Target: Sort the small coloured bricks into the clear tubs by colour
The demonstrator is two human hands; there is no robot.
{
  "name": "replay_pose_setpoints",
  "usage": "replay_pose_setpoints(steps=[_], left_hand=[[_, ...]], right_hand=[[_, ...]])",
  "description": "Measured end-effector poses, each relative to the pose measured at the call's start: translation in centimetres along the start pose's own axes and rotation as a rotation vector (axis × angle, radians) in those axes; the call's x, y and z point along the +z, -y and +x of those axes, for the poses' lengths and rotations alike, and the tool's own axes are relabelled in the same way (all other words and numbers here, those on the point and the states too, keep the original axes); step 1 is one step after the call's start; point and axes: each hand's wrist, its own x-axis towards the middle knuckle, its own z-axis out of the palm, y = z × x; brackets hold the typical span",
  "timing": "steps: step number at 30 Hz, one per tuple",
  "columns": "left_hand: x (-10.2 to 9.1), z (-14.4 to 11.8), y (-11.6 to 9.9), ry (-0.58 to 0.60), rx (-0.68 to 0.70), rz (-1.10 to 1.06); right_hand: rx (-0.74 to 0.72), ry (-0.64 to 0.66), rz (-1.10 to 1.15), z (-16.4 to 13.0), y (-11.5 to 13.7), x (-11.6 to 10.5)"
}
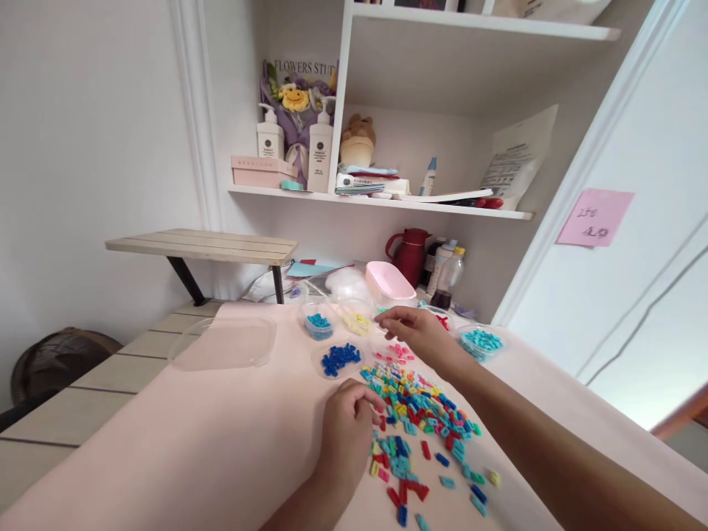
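Observation:
A loose heap of small coloured plastic blocks (414, 402) spreads over the pink tabletop. My left hand (351, 413) rests at the heap's left edge, its fingers curled in; whatever they hold is hidden. Over the sorting dishes reaches my right hand (412, 328), thumb and fingers pinched, with no piece between them that I can make out. Just left of its fingertips is a clear dish of yellow blocks (357, 322). Pink blocks (398, 354) lie below that hand. Dark blue blocks (341, 359) fill another dish, and lighter blue blocks (318, 321) a tub behind it.
A tub of turquoise blocks (481, 341) stands on the right, and red blocks (442, 321) show partly behind my right hand. A clear lid or tray (232, 345) lies at left. Behind are a pink basin (390, 282), a red jug (410, 254), bottles (450, 273) and a raised wooden shelf (204, 245).

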Motion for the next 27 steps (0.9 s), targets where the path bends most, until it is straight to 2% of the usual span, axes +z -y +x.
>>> replay_pose_setpoints(steps=[2, 4, 9, 13, 17, 19, 23, 27], left_hand=[[-0.2, 0.2, -0.1, -0.046, -0.03, 0.004], [-0.3, 0.3, -0.2, -0.061, -0.055, 0.012], [-0.3, 0.3, -0.4, -0.032, -0.04, 0.08], [-0.3, 0.3, -0.4, 0.0, -0.028, 0.128], [-0.3, 0.3, -0.4, 0.021, -0.006, 0.139], [-0.3, 0.3, -0.5, 0.024, -0.004, 0.146], [-0.3, 0.1, -1.0, 0.022, -0.015, 0.164], [-0.1, -0.1, -1.5, 0.022, 0.002, 0.161]], right_hand=[[0.002, 0.063, 0.082, -3.3, 1.1, -0.4], [-0.006, 0.078, 0.067, -6.4, 1.5, -0.6], [-0.074, 0.098, -0.06, -11.0, -0.9, -0.7], [-0.156, 0.132, -0.114, -12.0, -2.9, -0.1], [-0.335, 0.177, -0.233, -12.2, -2.9, 0.8], [-0.374, 0.205, -0.322, -12.3, -2.8, 1.0], [-0.32, 0.17, -0.461, -12.4, -2.6, -0.2], [-0.284, 0.123, -0.452, -12.4, -2.7, -1.7]])
